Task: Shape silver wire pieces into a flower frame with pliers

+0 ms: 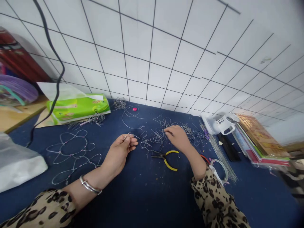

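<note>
The table [147, 190] in front of me is covered in dark blue cloth and runs up to a white tiled wall [166, 57]. A green pack [78, 109] lies at its far left. A stack of flat boxes [258, 142] sits at the far right, with a white mug [223, 123] just beside it. Wire flower outlines [71, 148] lie flat to the left of my left hand [122, 150].

My right hand [177, 136] rests palm down with its fingertips on the wire tangle [156, 136]; I cannot tell whether it grips a strand. The yellow-handled pliers [166, 156] lie between my hands, touching neither. My left hand is closed, thumb and fingers pinching a small wire loop [128, 138] just above the cloth. A pink bead [134, 109] lies near the wall.
</note>
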Demonstrator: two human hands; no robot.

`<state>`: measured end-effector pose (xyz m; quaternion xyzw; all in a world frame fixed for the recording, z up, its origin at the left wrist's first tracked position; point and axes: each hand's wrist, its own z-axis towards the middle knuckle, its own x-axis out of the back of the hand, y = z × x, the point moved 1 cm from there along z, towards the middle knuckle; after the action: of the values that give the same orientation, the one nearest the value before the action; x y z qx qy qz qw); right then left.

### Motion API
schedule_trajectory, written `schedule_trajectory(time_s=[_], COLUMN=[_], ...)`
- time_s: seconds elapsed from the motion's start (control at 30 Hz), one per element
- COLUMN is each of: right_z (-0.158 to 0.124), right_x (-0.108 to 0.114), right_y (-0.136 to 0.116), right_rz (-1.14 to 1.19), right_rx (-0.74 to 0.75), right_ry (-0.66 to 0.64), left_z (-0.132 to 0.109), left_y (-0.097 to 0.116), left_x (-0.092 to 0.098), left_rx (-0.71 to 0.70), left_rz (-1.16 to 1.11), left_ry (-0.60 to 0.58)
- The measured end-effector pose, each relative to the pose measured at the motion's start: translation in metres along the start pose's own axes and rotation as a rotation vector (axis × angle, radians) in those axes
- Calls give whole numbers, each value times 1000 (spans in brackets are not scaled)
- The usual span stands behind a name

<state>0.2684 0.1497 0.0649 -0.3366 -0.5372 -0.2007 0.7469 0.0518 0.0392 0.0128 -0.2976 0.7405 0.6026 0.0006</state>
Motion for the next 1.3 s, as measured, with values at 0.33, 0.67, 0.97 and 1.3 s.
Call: schedule_trajectory(time_s=[0.33, 0.67, 0.97, 1.3], right_z=[0, -4, -4, 0], right_x=[-16, 1, 9, -27], right_y=[48, 45, 58, 9], right_rz=[85, 231, 62, -8], right_rx=[-198, -230, -263, 46], right_ry=[-161, -113, -102, -158], left_z=[1, 1, -1, -2], left_y=[-2, -3, -2, -2], left_x=[1, 1, -1, -2], left_rx=[-10, -13, -38, -53], left_rz=[-42, -33, -10, 13], left_ry=[-16, -31, -29, -42])
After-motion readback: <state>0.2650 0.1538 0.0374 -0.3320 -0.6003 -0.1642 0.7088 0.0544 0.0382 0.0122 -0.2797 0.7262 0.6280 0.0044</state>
